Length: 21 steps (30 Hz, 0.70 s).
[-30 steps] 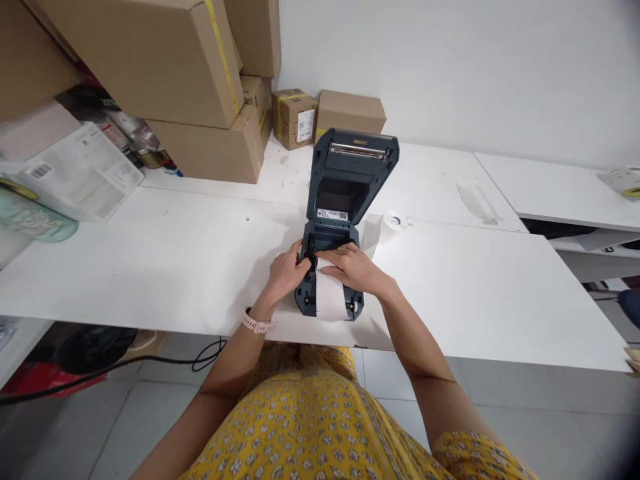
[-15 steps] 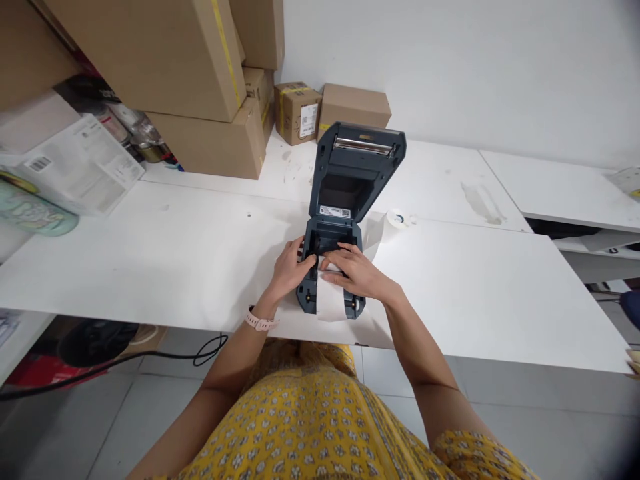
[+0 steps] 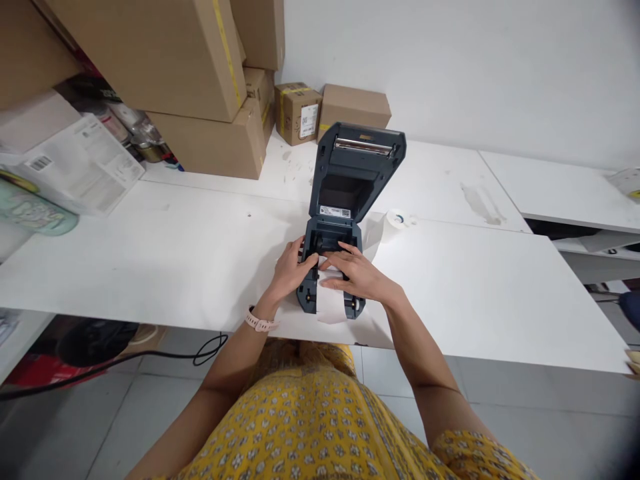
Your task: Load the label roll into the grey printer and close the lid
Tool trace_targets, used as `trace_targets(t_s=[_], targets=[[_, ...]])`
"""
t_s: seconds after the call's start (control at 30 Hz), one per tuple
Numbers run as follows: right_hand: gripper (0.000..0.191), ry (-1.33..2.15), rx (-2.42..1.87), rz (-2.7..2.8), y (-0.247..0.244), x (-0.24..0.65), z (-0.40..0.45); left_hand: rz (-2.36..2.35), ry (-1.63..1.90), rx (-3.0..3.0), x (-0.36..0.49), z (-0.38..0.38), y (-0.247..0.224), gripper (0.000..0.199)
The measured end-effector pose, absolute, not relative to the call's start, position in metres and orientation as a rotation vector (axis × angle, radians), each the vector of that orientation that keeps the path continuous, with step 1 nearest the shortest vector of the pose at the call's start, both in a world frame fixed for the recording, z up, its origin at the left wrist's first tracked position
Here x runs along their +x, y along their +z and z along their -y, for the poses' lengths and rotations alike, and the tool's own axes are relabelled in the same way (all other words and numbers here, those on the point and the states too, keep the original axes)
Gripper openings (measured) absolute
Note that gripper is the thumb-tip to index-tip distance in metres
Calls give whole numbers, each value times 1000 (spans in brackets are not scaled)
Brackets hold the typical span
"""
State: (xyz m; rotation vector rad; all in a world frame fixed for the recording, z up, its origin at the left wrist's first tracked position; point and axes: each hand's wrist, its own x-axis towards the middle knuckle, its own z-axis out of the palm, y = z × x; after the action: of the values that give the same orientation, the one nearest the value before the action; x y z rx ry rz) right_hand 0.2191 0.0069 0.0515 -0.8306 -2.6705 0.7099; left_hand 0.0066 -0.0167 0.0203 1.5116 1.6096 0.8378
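A dark blue-grey label printer stands on the white table with its lid raised. White label paper lies inside it and runs out over its front edge. My left hand is at the printer's left side, fingers along the outer wall and thumb over the inner edge by the paper. My right hand reaches in from the right, its fingers apart on the paper. To the right of the printer, a white paper roll rests on the table.
Cardboard boxes are stacked at the back left, with two smaller boxes behind the printer. A green bottle and a white carton are at the far left. A black cable hangs below the table.
The fingers of my right hand have shifted slightly on the paper and spread a little. My left hand has barely moved.
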Motion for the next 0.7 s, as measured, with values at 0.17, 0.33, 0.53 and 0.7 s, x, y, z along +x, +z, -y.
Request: trace_targets(t_s=[0.17, 0.33, 0.53, 0.7], targets=[[36, 653, -861, 2655, 49, 219, -4, -1630, 867, 1577, 6, 22, 19, 61], [40, 632, -879, 2656, 47, 220, -4, -1661, 1239, 1976, 17, 45, 29, 32], [39, 579, -880, 2674, 41, 219, -7, -1198, 1089, 2374, 25, 55, 24, 26], [48, 783, -785, 2627, 59, 233, -6, -1198, 1024, 2458, 21, 60, 17, 28]])
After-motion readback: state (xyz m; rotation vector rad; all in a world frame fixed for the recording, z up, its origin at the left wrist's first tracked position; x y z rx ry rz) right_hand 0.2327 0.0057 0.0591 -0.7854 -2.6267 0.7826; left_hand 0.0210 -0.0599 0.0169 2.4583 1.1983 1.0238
